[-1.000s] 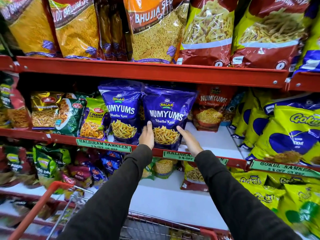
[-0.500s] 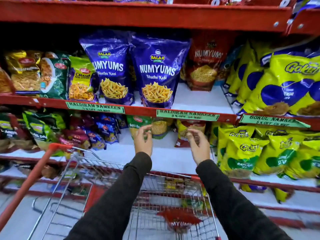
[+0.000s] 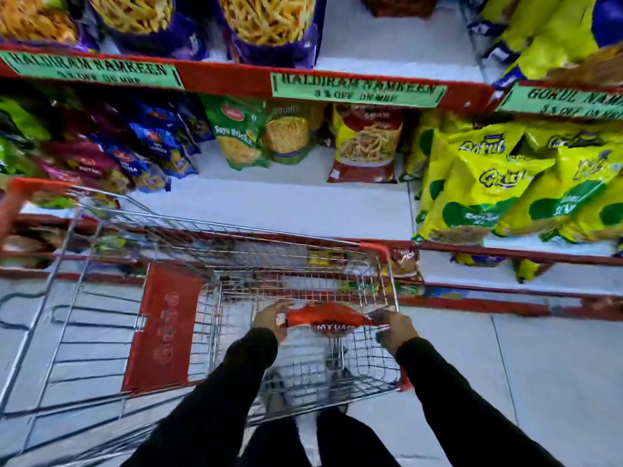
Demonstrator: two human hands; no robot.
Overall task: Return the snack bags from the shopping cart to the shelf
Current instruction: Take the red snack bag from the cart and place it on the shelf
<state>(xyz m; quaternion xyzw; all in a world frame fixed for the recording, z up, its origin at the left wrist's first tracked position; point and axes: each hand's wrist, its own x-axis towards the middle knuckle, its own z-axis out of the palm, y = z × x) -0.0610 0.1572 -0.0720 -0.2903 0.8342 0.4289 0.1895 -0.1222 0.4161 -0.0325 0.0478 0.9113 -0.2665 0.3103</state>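
Both hands, left hand [image 3: 269,319] and right hand [image 3: 392,326], pinch the top corners of the red snack bag [image 3: 328,320] low in the shopping cart [image 3: 303,237] at lower centre, where such a thin corner grip could slip or the bag could snag on the wire.

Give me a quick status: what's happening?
Left hand, right hand gripping red snack bag inside cart. Not lifted yet. Nothing blocking.

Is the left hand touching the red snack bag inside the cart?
Touching. In the head view the left hand grips the left end of the red snack bag.
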